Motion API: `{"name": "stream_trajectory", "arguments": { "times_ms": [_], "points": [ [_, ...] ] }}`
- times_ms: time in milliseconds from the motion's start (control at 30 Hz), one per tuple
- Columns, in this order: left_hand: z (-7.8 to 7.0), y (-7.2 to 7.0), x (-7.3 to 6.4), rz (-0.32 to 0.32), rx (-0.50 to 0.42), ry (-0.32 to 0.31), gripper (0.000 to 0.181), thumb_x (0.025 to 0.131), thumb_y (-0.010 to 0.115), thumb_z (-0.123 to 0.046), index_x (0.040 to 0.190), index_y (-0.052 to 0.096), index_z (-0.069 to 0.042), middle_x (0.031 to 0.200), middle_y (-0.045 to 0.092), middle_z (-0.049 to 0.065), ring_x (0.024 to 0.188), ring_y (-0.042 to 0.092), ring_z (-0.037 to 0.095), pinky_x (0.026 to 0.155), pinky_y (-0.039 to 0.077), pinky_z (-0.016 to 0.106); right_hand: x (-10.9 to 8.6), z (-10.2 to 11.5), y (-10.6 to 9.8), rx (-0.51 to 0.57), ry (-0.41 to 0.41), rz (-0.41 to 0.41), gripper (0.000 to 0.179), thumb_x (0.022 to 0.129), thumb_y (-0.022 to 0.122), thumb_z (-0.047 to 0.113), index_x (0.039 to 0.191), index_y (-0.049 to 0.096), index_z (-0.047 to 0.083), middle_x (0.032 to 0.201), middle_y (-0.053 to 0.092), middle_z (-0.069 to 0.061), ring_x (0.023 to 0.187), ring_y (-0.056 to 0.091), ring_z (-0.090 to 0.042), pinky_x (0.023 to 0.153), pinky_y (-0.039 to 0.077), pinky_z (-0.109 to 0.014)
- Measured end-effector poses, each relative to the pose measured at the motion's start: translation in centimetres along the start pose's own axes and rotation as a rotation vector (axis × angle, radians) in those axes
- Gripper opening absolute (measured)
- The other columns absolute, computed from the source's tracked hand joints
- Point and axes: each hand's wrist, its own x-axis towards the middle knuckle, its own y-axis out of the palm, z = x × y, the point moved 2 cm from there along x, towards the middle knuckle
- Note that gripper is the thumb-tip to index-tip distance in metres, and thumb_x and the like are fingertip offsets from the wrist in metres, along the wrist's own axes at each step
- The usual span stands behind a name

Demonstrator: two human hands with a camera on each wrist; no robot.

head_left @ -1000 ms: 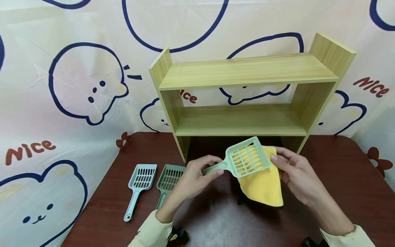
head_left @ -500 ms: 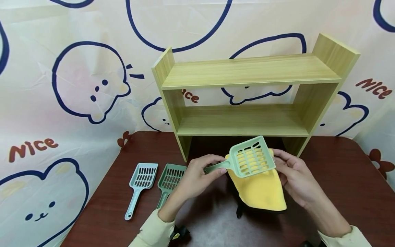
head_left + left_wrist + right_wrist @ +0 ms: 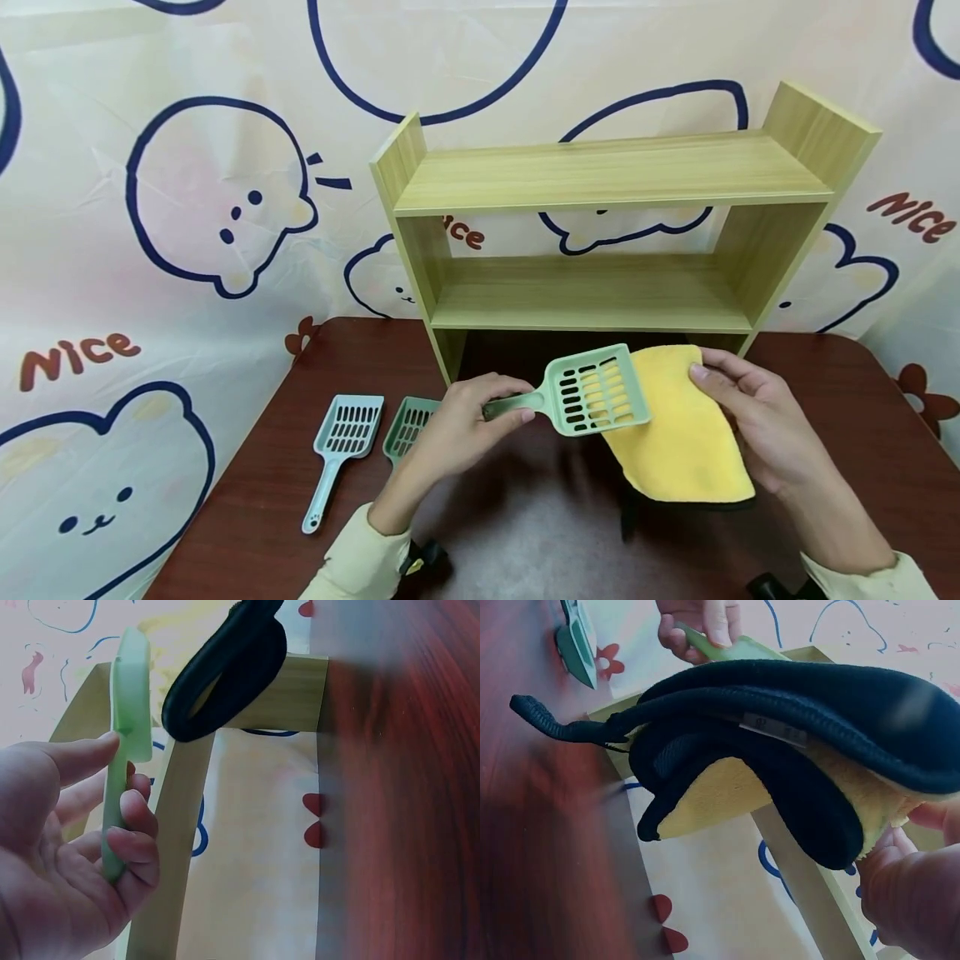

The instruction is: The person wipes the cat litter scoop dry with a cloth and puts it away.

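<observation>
My left hand [image 3: 468,425] grips the handle of a light green litter scoop [image 3: 558,398], its slotted head tilted toward the camera above the table. Thumb and fingers close round that handle in the left wrist view. My right hand [image 3: 772,425] pinches the upper right edge of a yellow cloth [image 3: 682,433], which has thick black edging. The scoop's head overlaps the cloth's left part in the head view, and yellow shows through several slots. In the right wrist view the cloth hangs folded, showing a black side [image 3: 795,686], a small white tag and a black loop [image 3: 555,727].
A light blue litter scoop [image 3: 348,429] and a darker green litter scoop [image 3: 408,425] lie on the brown table [image 3: 525,533] at the left, the latter partly behind my left hand. A pale wooden shelf [image 3: 592,292] stands at the back before a patterned wall sheet [image 3: 225,350].
My right hand has moved right with the yellow cloth, so less of it lies behind the scoop. My left hand has shifted the light green scoop slightly left and down.
</observation>
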Motion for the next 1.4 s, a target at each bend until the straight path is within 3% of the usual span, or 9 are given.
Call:
{"name": "stream_trajectory", "arguments": {
  "times_ms": [367,633,867,1133,1400],
  "points": [
    [-0.2,0.2,0.1,-0.002,-0.007,0.009,0.021,0.099,0.079,-0.02,0.12,0.078,-0.018,0.107,0.075,-0.005,0.087,0.06,0.009,0.078,0.05,0.025,0.3,-0.5,0.9,-0.007,-0.007,0.013,0.026,0.115,0.05,0.012,0.135,0.065,0.015,0.107,0.081,0.0,0.088,0.081,-0.014,0.068,0.065,-0.033],
    [-0.9,1.4,0.4,-0.04,-0.059,0.034,0.02,0.101,0.077,-0.019,0.121,0.078,-0.017,0.109,0.076,-0.004,0.093,0.063,0.01,0.084,0.053,0.027,0.7,-2.0,2.2,0.079,0.041,0.004,0.024,0.115,0.051,0.016,0.137,0.059,0.014,0.111,0.08,-0.001,0.092,0.08,-0.014,0.071,0.065,-0.033],
    [-1.2,2.1,0.6,-0.025,-0.102,0.02,0.023,0.102,0.075,-0.018,0.125,0.077,-0.014,0.116,0.077,-0.001,0.099,0.067,0.01,0.088,0.056,0.03,0.8,-2.9,2.5,0.122,0.043,0.038,0.027,0.116,0.048,0.015,0.139,0.06,0.018,0.115,0.08,-0.002,0.096,0.079,-0.013,0.074,0.065,-0.031],
    [-0.9,1.5,0.6,-0.018,-0.056,0.024,0.021,0.101,0.077,-0.02,0.121,0.078,-0.018,0.107,0.075,-0.005,0.089,0.061,0.01,0.079,0.051,0.026,0.5,-1.8,1.9,0.05,0.045,0.006,0.024,0.115,0.051,0.016,0.137,0.059,0.016,0.109,0.081,-0.001,0.089,0.081,-0.015,0.069,0.065,-0.033],
    [-0.5,0.6,0.2,-0.005,-0.006,0.033,0.021,0.099,0.079,-0.021,0.12,0.079,-0.017,0.105,0.075,-0.005,0.086,0.058,0.008,0.078,0.05,0.026,0.2,-0.3,0.3,0.069,0.009,0.016,0.026,0.115,0.048,0.013,0.137,0.062,0.014,0.109,0.08,-0.001,0.09,0.081,-0.015,0.069,0.065,-0.034]
  ]
}}
